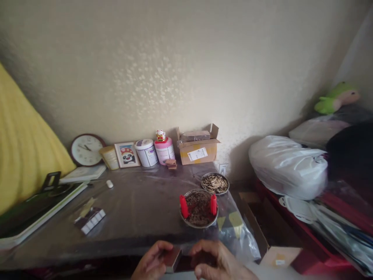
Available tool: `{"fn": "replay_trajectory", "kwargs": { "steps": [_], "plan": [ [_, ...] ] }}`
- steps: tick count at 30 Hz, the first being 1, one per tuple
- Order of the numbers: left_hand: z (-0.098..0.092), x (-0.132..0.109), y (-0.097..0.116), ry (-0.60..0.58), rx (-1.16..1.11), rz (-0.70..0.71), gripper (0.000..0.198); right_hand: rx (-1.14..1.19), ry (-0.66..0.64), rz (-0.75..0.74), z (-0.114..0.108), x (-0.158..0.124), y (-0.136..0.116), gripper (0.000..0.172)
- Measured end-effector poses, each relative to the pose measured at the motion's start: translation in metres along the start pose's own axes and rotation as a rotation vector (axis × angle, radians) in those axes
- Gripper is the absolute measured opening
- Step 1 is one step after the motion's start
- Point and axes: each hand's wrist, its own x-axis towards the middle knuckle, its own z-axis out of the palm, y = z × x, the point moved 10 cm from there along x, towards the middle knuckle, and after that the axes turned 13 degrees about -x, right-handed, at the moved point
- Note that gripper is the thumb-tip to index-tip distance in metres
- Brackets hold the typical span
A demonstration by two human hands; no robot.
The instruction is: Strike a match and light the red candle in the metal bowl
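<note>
At the near table edge, my left hand (pixel 154 259) grips a small brown matchbox (pixel 173 259) between thumb and fingers. Just right of it, my right hand (pixel 217 261) is curved, with thumb and index finger apart; its palm side is in shadow, and I see nothing held there. Beyond my hands stands a round metal bowl (pixel 198 226) of dark brown bits, with a red clip-like piece (pixel 184 207) and a similar red piece (pixel 213 204) at opposite sides of its rim. Behind the bowl, a round dish (pixel 227 189) holds many loose matchsticks (pixel 215 183).
A pack of small boxes (pixel 92 221) and a white object (pixel 109 184) lie left. Small brown boxes (pixel 171 163) sit before the pink-lidded tin (pixel 164 151). An open carton (pixel 198 153) stands by the wall. Clear plastic (pixel 244 237) overhangs the table's right edge, near a floor box (pixel 281 252).
</note>
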Motion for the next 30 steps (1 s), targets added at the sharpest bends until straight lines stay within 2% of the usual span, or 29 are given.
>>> {"fn": "replay_trajectory", "kwargs": {
  "steps": [5,13,16,21,26,30],
  "plan": [
    [0.014,-0.007,0.007,-0.016,0.097,0.065,0.041,-0.272,0.105,-0.073,0.016,-0.005,-0.03,0.032],
    [0.025,-0.016,0.018,0.057,0.236,0.135,0.032,-0.342,0.203,-0.214,0.033,0.013,-0.011,0.03],
    [0.028,-0.015,0.021,0.056,0.259,0.171,0.032,-0.34,0.196,-0.264,0.036,0.013,-0.015,0.025],
    [0.029,-0.014,0.024,0.025,0.254,0.22,0.033,-0.337,0.229,-0.327,0.037,0.011,-0.024,0.027],
    [0.036,-0.014,0.022,-0.038,0.165,0.225,0.037,-0.364,0.281,-0.368,0.036,0.013,-0.02,0.026],
    [0.043,-0.013,0.019,-0.054,-0.083,0.21,0.046,-0.422,0.364,-0.474,0.033,0.012,-0.019,0.031]
  ]
}}
